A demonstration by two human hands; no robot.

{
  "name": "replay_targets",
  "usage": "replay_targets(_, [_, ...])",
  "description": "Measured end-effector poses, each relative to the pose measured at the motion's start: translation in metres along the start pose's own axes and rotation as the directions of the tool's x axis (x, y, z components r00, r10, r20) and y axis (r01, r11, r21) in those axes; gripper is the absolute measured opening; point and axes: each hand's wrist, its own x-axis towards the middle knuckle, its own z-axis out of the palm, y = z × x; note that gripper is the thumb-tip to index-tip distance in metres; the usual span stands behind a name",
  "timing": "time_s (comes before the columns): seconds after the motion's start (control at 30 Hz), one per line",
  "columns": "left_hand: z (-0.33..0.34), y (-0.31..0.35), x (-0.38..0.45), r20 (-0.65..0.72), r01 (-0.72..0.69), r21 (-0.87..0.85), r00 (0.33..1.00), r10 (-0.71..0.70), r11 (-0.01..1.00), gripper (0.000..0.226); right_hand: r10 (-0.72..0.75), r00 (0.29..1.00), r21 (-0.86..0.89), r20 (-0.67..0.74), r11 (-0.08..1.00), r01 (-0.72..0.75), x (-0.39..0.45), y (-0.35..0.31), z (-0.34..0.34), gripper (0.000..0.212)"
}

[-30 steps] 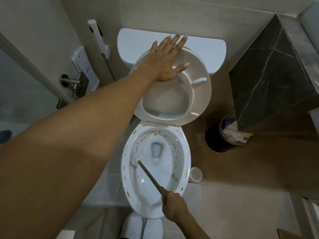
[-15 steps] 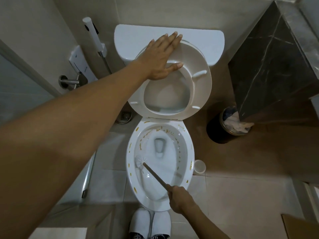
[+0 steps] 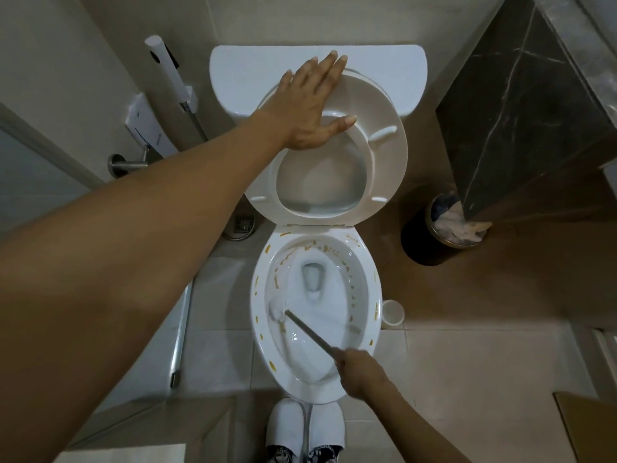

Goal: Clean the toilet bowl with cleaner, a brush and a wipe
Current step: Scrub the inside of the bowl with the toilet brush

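Change: the brush point(image 3: 314, 332) head has slid from the bowl's 9 o'clock wall lower, toward 8 o'clock; both hands keep their places.
Left grip: the left hand point(image 3: 312, 105) lies flat, fingers straight, pressing the raised seat point(image 3: 384, 152) at 12 o'clock.
Right grip: the right hand point(image 3: 359, 370) is fisted round the brush handle at 5 o'clock.
Toilet bowl point(image 3: 367, 295): white, with yellow-brown streaks dotted round the rim and inner wall.

The left hand point(image 3: 310, 105) lies flat, fingers straight, on the raised toilet seat point(image 3: 384, 135) in front of the cistern point(image 3: 233, 71). The right hand point(image 3: 359, 370) grips the toilet brush point(image 3: 300, 325), its white head against the bowl's point(image 3: 367, 332) left inner wall, near yellow-brown streaks point(image 3: 376, 312) on the rim
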Motion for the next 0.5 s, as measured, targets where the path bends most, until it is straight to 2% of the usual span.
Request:
replay_targets(0.07, [0.001, 0.000, 0.000, -0.007, 0.002, 0.005, 1.000, -0.002, 1.000, 0.085, 0.015, 1.000, 0.036, -0.012, 0.999, -0.015, 0.018, -0.015, -0.011, 0.032])
replay_targets(0.17, [0.000, 0.000, 0.001, -0.011, 0.000, 0.003, 1.000, 0.000, 1.000, 0.084, -0.012, 1.000, -0.017, 0.004, 1.000, 0.012, 0.028, -0.022, -0.027, 0.034])
replay_targets(0.27, [0.001, -0.001, 0.001, -0.017, 0.001, 0.004, 1.000, -0.001, 1.000, 0.084, -0.061, 0.992, -0.145, 0.108, 0.986, 0.076, 0.016, -0.009, -0.033, 0.035])
replay_targets(0.37, [0.002, -0.001, 0.001, -0.021, 0.004, 0.008, 1.000, -0.004, 1.000, 0.084, -0.042, 0.984, -0.205, 0.174, 0.976, 0.078, 0.011, 0.002, -0.036, 0.035])
replay_targets(0.5, [0.002, 0.000, 0.001, -0.025, 0.007, 0.005, 1.000, -0.007, 1.000, 0.084, -0.066, 0.993, -0.185, 0.101, 0.979, 0.084, 0.024, -0.013, -0.039, 0.036])
